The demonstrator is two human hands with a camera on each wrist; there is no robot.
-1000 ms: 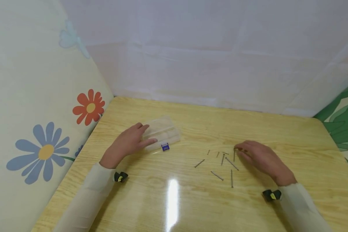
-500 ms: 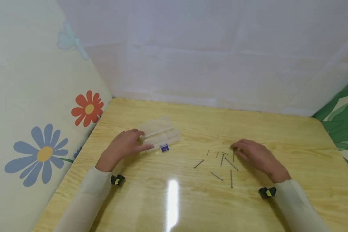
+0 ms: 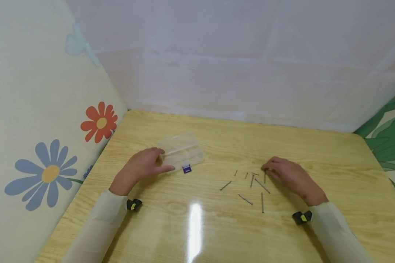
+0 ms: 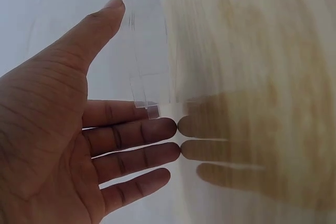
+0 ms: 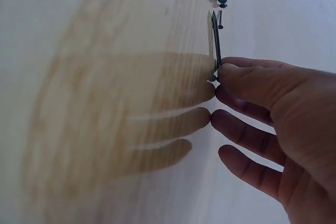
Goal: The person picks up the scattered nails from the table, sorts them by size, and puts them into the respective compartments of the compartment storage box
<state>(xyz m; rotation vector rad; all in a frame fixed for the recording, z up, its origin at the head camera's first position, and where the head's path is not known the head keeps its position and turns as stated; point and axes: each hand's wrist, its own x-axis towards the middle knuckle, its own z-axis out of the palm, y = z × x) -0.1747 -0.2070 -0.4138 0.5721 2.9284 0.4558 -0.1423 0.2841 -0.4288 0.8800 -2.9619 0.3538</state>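
A clear plastic case (image 3: 181, 148) with a blue latch (image 3: 187, 168) lies on the wooden table, left of the middle. My left hand (image 3: 139, 170) is beside it, thumb spread from the straight fingers. In the left wrist view the index fingertip is partly behind the case's corner (image 4: 149, 77), and the middle fingers touch the table. On the right, my right hand (image 3: 293, 179) pinches one end of a nail (image 5: 216, 38) between thumb and index finger, close over the table. Its other fingers are spread, their tips at the tabletop.
Several loose nails (image 3: 262, 202) of different lengths are scattered left of my right hand, two of them overlapping. A plain pale cloth (image 3: 233, 80) hangs behind the table (image 3: 217, 138). A flowered cloth (image 3: 26, 109) runs along its left side.
My left hand has drawn back slightly toward me beside the case. My right hand has shifted a little left, its fingertips now over the nail's far end. The case and nails keep their places.
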